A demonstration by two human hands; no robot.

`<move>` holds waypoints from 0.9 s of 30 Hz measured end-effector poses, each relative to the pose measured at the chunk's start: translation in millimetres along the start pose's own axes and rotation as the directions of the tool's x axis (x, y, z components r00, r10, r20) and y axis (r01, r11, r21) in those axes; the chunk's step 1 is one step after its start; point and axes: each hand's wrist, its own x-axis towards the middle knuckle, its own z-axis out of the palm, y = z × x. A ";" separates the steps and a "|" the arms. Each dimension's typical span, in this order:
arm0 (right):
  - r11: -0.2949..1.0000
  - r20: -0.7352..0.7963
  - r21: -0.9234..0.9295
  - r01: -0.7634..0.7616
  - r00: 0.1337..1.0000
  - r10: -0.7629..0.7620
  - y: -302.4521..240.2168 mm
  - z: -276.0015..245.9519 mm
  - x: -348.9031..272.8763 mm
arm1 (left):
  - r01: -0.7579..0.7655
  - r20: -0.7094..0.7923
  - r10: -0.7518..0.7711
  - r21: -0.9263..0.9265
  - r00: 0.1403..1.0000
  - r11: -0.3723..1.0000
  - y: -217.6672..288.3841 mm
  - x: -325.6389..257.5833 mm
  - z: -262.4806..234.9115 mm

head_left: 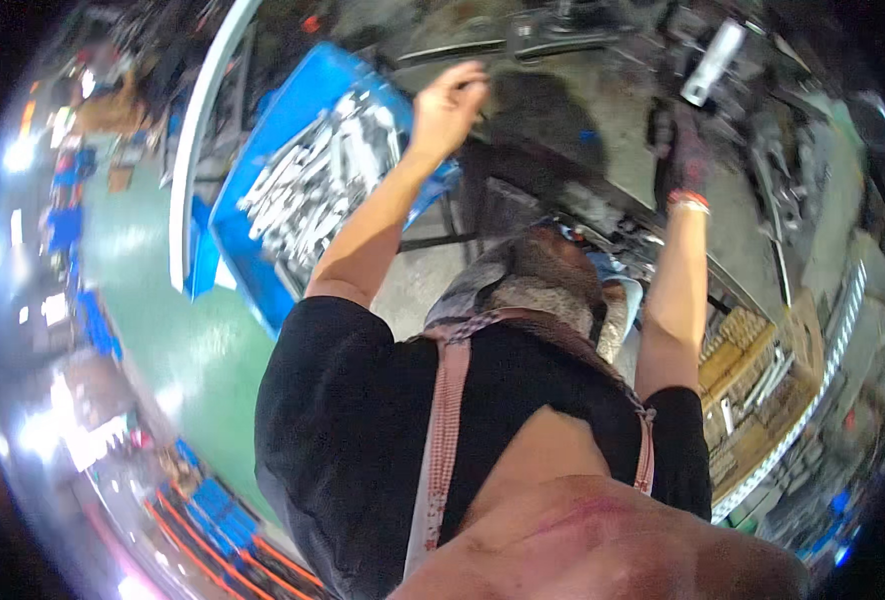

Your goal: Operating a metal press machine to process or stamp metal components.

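Showing half-curled fingers, the bare left hand (450, 110) is near the blue plastic bin (338, 62) of silvery metal parts (313, 180); the dark-gloved right hand (690, 160), grip unclear, nears a flat silver metal bar (716, 62), far right. Shiny green floor (178, 300) lies left.

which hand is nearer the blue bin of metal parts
Left: the left hand is by the right edge of the blue bin; the gloved right hand is well to the bin's right.
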 end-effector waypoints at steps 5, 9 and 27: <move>0.995 0.017 -0.039 0.089 0.996 -0.089 -1.5 2.1 -14.3 | 0.496 -0.490 -0.168 0.685 0.856 0.534 -73.6 -36.0 -200.8; 0.994 -0.075 -0.026 0.103 0.992 -0.105 -4.7 8.6 -17.9 | 0.614 -0.465 -0.547 0.781 0.696 0.116 -121.8 -46.9 -234.6; 0.975 -0.083 -0.212 0.065 0.993 -0.085 14.3 -19.2 14.9 | 0.540 -0.228 -0.636 -0.368 0.737 0.757 -4.9 9.1 -240.7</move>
